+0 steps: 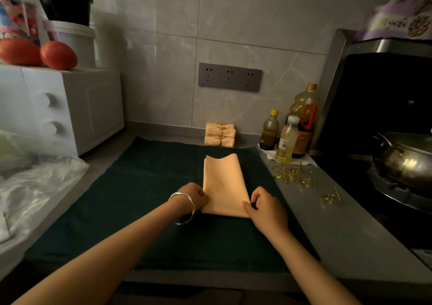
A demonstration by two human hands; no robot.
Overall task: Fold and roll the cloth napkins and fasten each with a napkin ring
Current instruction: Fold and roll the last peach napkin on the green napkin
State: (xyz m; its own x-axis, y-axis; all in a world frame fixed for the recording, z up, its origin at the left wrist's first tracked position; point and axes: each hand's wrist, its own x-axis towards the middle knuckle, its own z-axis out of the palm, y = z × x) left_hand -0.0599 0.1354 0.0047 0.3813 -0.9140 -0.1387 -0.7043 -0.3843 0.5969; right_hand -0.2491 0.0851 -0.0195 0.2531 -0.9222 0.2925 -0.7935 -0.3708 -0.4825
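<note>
The folded napkin (223, 183), laid on the mat (140, 187), is pinched at its near corners by the left hand (196, 196) and right hand (266, 207), and should be rolled tightly, edges kept level.

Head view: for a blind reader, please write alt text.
The left hand and right hand grip the near corners of a folded peach napkin on a dark green mat. Finished ringed rolls sit by the wall; loose gold rings lie to the right.
</note>
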